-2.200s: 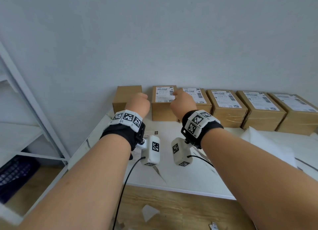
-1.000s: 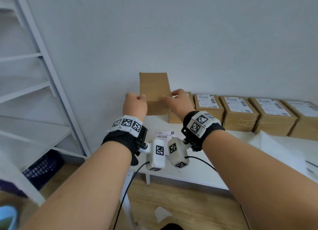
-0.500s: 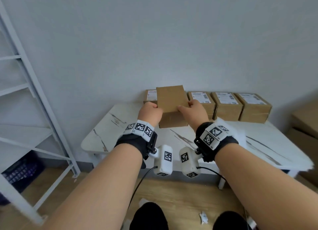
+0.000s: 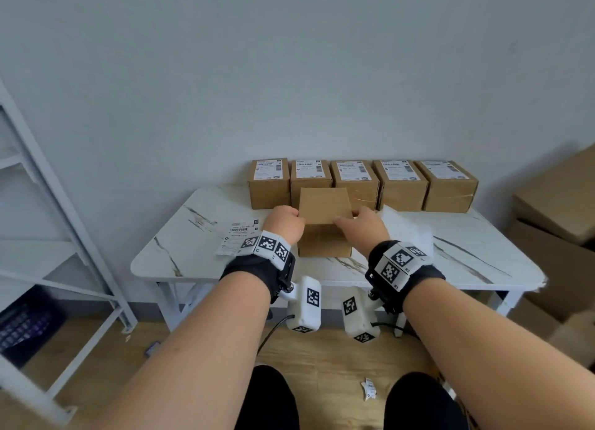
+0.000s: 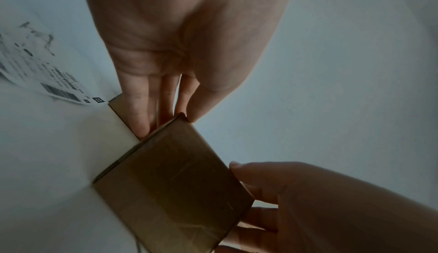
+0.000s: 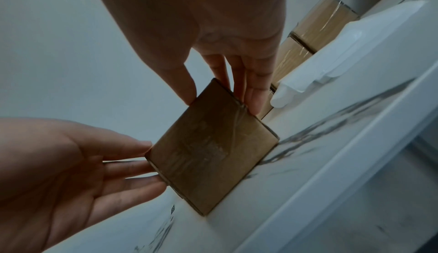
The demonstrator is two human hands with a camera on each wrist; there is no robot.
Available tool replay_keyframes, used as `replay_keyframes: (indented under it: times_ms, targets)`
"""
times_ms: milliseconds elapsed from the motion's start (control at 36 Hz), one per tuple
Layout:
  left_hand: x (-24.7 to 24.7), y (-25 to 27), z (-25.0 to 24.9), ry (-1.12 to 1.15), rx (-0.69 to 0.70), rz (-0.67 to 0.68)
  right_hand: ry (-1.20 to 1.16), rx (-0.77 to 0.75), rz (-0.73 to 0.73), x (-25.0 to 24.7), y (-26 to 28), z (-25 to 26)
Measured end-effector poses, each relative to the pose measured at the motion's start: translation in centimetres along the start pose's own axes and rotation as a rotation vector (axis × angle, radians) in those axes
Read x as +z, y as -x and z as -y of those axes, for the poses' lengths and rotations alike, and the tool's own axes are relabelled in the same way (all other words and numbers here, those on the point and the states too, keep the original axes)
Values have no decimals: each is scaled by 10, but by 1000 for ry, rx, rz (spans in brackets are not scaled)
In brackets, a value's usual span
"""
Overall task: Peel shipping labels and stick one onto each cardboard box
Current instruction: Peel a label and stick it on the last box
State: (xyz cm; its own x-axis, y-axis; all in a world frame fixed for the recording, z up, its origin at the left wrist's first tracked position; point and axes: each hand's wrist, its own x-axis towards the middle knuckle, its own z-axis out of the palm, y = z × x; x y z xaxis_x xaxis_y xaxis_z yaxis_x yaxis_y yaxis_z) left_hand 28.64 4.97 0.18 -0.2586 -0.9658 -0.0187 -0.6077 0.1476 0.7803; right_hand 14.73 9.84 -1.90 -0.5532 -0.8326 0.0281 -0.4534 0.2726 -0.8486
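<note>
A plain unlabelled cardboard box [image 4: 323, 217] stands on the white marble table [image 4: 180, 255], in front of the back row. My left hand [image 4: 289, 221] holds its left side and my right hand [image 4: 351, 220] its right side. In the left wrist view the left hand [image 5: 166, 122] lays its fingers along the box [image 5: 175, 178] with the thumb at the top edge. In the right wrist view the right hand [image 6: 220, 98] pinches the box [image 6: 213, 148] at its upper corner. A printed shipping label [image 4: 239, 236] lies on the table just left of my left wrist.
Several labelled boxes [image 4: 354, 181] line the wall at the back of the table. A loose heap of white backing paper [image 4: 407, 231] lies right of my right hand. A metal shelf frame [image 4: 64, 210] stands at the left, and large cartons [image 4: 557, 210] at the right.
Both hands lifted the unlabelled box from the left end of the row, carried it towards me and lowered it onto the table in front of the labelled boxes.
</note>
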Motion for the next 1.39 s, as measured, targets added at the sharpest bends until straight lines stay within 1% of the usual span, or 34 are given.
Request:
replay_keyframes:
  times_ms: [56, 111, 194, 250, 389, 472, 556, 639, 750, 861, 917, 1083, 1194, 1305, 1389]
  targets:
    - [-3, 1, 0, 7, 14, 27, 21, -2, 5, -1, -1, -1]
    - [-8, 0, 1, -2, 26, 33, 55, -26, -25, -2, -1, 1]
    - [-19, -6, 5, -35, 14, 3, 75, -117, -109, -3, -1, 12]
    - [-29, -8, 10, -62, 3, -17, 64, -185, -131, -1, -1, 23]
    - [-58, -10, 31, -174, 10, -87, 15, -332, -86, 17, 8, 52]
    - [-73, -12, 51, -204, -23, -133, -26, -368, -32, 35, 16, 64]
    - [-83, -13, 72, -248, -46, -146, -19, -386, 37, 59, 22, 72]
    - [-87, -12, 90, -281, -62, -143, 71, -374, 109, 83, 24, 75]
    - [-88, -11, 109, -317, -75, -107, 217, -299, 228, 109, 24, 71]
    - [-85, -16, 123, -336, -91, -83, 327, -229, 284, 126, 23, 62]
    - [-82, -18, 127, -357, -89, -77, 343, -199, 296, 133, 22, 57]
    - [-74, -21, 133, -446, -39, -136, 386, -167, 301, 146, 15, 52]
    - [-70, -22, 135, -425, -24, -153, 514, -180, 273, 154, 10, 51]
    - [-67, -23, 137, -405, -34, -137, 661, -167, 286, 155, 8, 49]
    - [-66, -23, 138, -397, -45, -128, 663, -159, 287, 154, 7, 47]
